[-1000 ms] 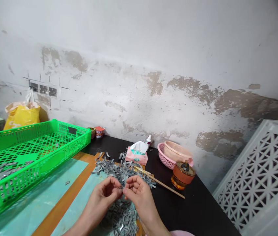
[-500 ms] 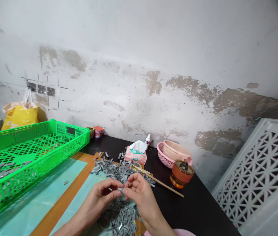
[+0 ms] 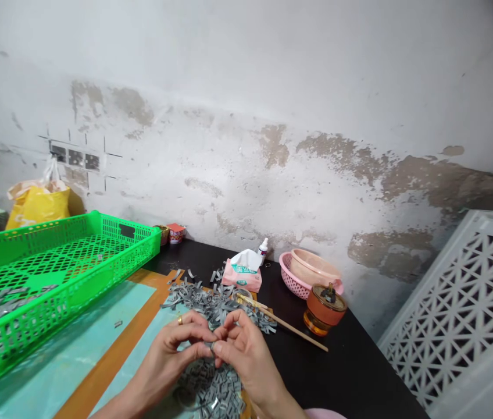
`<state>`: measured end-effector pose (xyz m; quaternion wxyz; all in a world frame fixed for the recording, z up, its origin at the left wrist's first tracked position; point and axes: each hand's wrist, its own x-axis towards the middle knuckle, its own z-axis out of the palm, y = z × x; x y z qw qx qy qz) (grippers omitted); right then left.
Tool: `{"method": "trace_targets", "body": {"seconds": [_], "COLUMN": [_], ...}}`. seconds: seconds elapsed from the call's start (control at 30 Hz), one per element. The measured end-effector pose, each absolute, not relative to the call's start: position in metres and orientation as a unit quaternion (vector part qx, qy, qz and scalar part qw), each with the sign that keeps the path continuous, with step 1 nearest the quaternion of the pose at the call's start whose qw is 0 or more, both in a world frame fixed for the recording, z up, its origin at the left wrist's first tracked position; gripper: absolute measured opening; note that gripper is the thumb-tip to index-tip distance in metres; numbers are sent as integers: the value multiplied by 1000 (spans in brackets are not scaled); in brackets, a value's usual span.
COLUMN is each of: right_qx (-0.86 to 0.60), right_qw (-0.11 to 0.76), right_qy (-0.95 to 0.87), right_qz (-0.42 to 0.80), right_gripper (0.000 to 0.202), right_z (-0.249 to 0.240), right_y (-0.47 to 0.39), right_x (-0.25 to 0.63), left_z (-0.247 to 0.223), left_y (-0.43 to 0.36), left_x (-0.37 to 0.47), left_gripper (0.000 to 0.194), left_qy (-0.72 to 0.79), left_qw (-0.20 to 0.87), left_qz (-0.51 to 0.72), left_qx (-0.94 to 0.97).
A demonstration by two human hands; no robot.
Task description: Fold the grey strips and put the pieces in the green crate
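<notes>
Just above a pile of small grey pieces [image 3: 218,387], my left hand [image 3: 177,348] and my right hand [image 3: 244,354] meet fingertip to fingertip. Both are closed in a pinch on one small grey piece [image 3: 210,344], mostly hidden by the fingers. A ring shows on a finger of my left hand. Behind the hands lies a heap of loose grey strips [image 3: 198,298] on the taped blue-green sheet.
At the left stands a green crate [image 3: 76,285] with grey pieces inside. Behind the strips are a tissue pack [image 3: 241,277] and a white bottle [image 3: 263,249]. Rightward lie a wooden stick [image 3: 301,333], pink baskets [image 3: 311,269] and an amber jar [image 3: 324,311].
My hands have drawn closer together around the piece, and the left fingers have shifted so the ring shows. The view has moved very slightly.
</notes>
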<state>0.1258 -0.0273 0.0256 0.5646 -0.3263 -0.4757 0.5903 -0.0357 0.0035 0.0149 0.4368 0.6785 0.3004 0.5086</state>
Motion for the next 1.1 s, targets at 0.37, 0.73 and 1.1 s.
{"method": "trace_targets", "body": {"seconds": [0.37, 0.73, 1.1], "right_qx": [-293, -278, -363], "right_qw": [588, 584, 574], "right_qy": [-509, -502, -605], "right_qz": [556, 575, 415], "right_gripper": [31, 32, 14], "right_z": [13, 6, 15], "right_y": [-30, -25, -23], "right_x": [121, 122, 135], "left_z": [21, 22, 20], "left_y": [0, -1, -2], "left_x": [-33, -33, -37], "left_gripper": [13, 9, 10], "left_qy": [294, 300, 343], "left_qw": [455, 416, 273], "left_qz": [506, 490, 475], "left_qx": [671, 705, 763]}}
